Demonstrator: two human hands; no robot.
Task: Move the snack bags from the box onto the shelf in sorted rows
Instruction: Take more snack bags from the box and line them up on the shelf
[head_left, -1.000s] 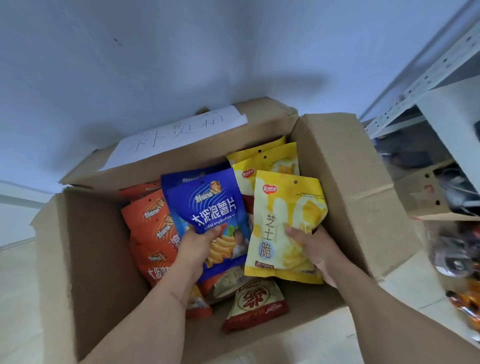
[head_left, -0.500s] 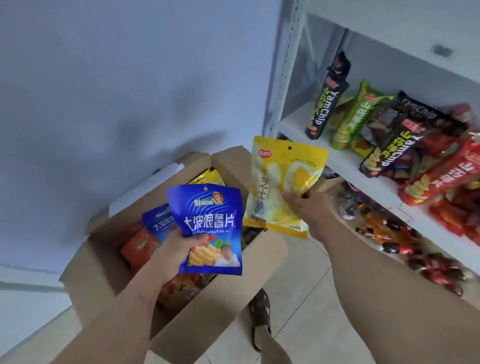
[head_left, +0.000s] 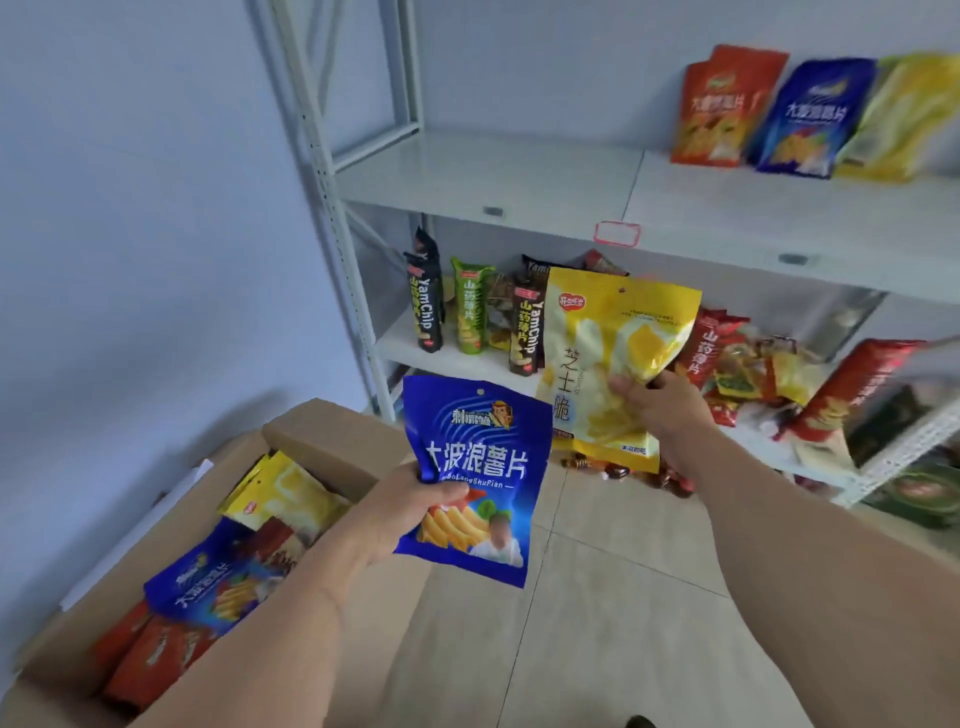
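Nearest, at 7 o'clock, the cardboard box stands open on the tiled floor, its plain brown flaps creased; glossy blue, orange and yellow snack bags lie heaped inside. Above its 3 o'clock edge, the left hand grips a blue bag by its lower left edge, thumb curled over the front; the flat, shiny foil pouch is held upright and slightly crumpled. At 1 o'clock from it, the right hand clamps a yellow bag at its right side, fingers behind, thumb on the face; this pouch is smooth and rectangular, with a punched hang hole at top. Beyond, the white metal shelf has perforated uprights. Its lower board carries tall, narrow black and green chip packs standing upright, with red packs piled loosely toward 3 o'clock. On the upper board, at 1 o'clock, an orange, a blue and a yellow bag stand side by side in a shelf row, blurred.
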